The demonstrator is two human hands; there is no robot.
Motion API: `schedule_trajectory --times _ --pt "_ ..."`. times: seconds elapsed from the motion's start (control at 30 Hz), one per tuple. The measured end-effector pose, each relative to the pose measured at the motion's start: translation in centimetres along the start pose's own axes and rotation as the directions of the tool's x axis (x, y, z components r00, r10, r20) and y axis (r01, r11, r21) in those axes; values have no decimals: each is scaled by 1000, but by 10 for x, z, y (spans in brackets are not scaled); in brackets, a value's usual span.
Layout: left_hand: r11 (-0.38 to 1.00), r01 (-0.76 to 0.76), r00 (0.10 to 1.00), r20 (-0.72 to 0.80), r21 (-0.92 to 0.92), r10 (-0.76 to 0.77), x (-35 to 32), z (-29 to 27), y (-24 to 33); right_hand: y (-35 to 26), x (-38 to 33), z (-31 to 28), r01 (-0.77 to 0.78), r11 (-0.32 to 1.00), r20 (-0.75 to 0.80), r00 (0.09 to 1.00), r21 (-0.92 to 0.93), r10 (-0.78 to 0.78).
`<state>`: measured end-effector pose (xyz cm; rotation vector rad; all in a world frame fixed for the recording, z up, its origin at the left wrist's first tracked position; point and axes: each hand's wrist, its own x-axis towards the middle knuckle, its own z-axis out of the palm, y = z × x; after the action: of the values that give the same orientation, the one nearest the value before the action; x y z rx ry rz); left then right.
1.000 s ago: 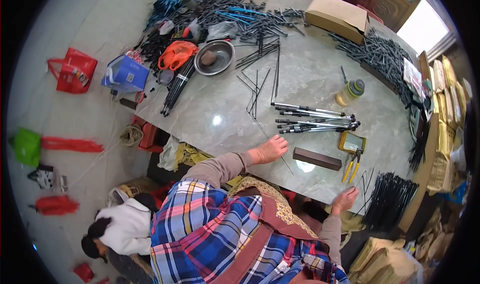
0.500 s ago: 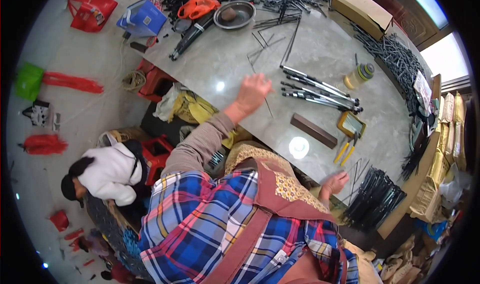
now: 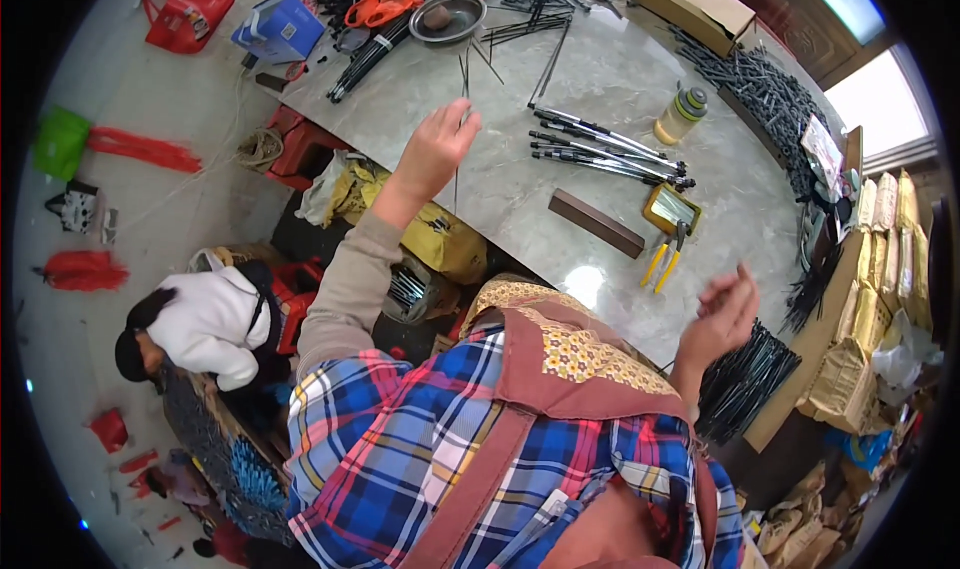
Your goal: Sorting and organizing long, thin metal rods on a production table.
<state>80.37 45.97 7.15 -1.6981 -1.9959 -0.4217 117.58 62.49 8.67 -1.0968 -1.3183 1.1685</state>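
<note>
Honestly, with the left hand pinching thin black rods near the edge of the table, their long ends could snag the loose rods ahead, while the right hand, fingers loosely spread, could bump the black rod bundle beside it.

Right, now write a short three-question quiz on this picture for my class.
1. What is the left hand holding?
2. True or false: the bottle stands on the table.
3. Which of the hands is nearer the pliers: a) left; b) right?

Key: 1. At least one thin dark rod. 2. True. 3. b, the right hand.
</note>
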Motion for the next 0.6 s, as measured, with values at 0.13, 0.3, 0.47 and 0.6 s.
schedule_trajectory --times 0.13,0.3,0.47,0.6 --pt "985 -173 985 17 14 173 2 -36 13 -14 12 81 -218 936 400 912 277 94" --pt "965 -254 967 -35 -69 253 7 -60 22 -2 12 171 -480 841 673 710 250 206" --pt "931 -359 933 -28 -65 358 10 -66 32 -20 -5 223 -568 778 765 617 270 184" --pt "906 -422 907 -6 -24 422 4 -60 37 -38 -13 234 -630 717 824 549 299 139"
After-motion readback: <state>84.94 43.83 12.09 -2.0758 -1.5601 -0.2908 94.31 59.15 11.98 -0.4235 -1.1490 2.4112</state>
